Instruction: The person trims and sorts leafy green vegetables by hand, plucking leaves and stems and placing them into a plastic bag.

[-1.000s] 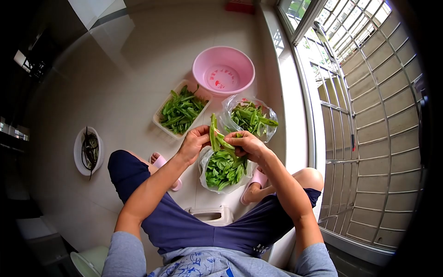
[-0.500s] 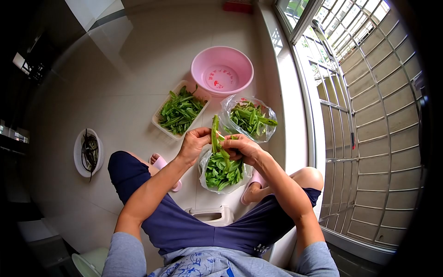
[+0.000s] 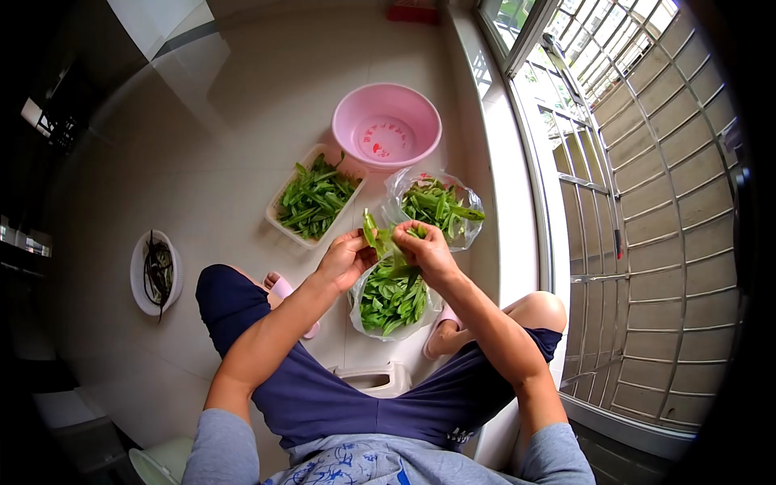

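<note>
My left hand [image 3: 349,257] pinches a piece of leafy green stalk [image 3: 370,229] that sticks up past the fingertips. Close beside it, my right hand [image 3: 424,249] has its fingers closed on green leaves, some of which hang below. Both hands are over a clear plastic bag of leafy greens [image 3: 391,301] between my feet. A second plastic bag [image 3: 467,233] with greens stands just beyond my right hand. Farther left, a rectangular plastic tub [image 3: 284,224] holds a heap of loose green leaves [image 3: 314,198].
Behind the tub and bag is a pink basin [image 3: 343,125]. A white basket [image 3: 143,297] with dark, long thin vegetables [image 3: 158,267] sits on the tiled floor at left. The window ledge [image 3: 517,202] and metal grille [image 3: 647,242] run along my right.
My hands have come slightly apart, and the stalk held upright between them is now shorter. My right hand has turned and lifted a little with leaves in its fingers.
</note>
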A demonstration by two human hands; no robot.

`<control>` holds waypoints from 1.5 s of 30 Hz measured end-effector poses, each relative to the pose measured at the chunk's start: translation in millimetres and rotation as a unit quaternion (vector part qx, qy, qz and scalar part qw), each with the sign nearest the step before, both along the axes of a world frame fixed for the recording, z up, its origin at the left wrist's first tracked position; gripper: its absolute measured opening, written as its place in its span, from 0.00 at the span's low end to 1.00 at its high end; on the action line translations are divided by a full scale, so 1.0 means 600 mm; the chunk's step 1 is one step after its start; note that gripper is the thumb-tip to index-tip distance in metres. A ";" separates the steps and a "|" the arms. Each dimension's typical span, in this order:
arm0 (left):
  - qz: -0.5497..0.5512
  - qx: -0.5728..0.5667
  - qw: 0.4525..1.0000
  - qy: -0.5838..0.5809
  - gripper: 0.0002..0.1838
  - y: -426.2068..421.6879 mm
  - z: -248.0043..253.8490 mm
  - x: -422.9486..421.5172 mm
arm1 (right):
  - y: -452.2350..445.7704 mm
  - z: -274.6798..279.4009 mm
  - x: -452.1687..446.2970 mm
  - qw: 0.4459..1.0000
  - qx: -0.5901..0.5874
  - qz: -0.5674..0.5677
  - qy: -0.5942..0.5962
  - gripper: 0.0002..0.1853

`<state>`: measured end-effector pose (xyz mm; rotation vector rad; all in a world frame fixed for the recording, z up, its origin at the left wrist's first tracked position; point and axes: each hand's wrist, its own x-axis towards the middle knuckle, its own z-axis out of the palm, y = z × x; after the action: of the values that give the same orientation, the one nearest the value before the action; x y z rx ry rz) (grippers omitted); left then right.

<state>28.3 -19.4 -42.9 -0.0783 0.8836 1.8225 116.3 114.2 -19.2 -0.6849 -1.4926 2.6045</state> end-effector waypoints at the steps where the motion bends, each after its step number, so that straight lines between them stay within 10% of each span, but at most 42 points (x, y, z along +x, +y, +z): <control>1: -0.001 0.001 1.000 0.001 0.06 0.002 -0.002 0.002 | 0.012 -0.001 -0.001 1.000 -0.015 0.009 0.012 0.06; 14: -0.008 0.011 0.998 0.063 0.06 0.035 0.006 0.018 | 0.045 0.021 0.042 0.986 0.004 0.137 -0.092 0.06; 24: -0.012 0.029 0.999 0.019 0.06 0.072 -0.006 0.027 | 0.057 0.014 0.056 0.996 0.055 0.015 -0.070 0.02; 26: -0.015 0.034 0.999 0.008 0.06 0.082 -0.009 0.023 | 0.071 0.014 0.065 0.996 -0.070 0.049 -0.039 0.02; 30: -0.035 -0.040 0.998 0.013 0.06 0.117 -0.033 0.009 | 0.119 0.044 0.093 0.992 0.104 -0.022 -0.067 0.03; 45: -0.059 -0.039 0.983 0.168 0.13 0.136 0.041 -0.041 | 0.211 0.016 0.105 0.979 -0.126 -0.150 0.053 0.04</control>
<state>3.6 62.4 -18.2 0.2341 1.1699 1.7168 179.5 240.8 -9.5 -0.7149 -0.9531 2.5679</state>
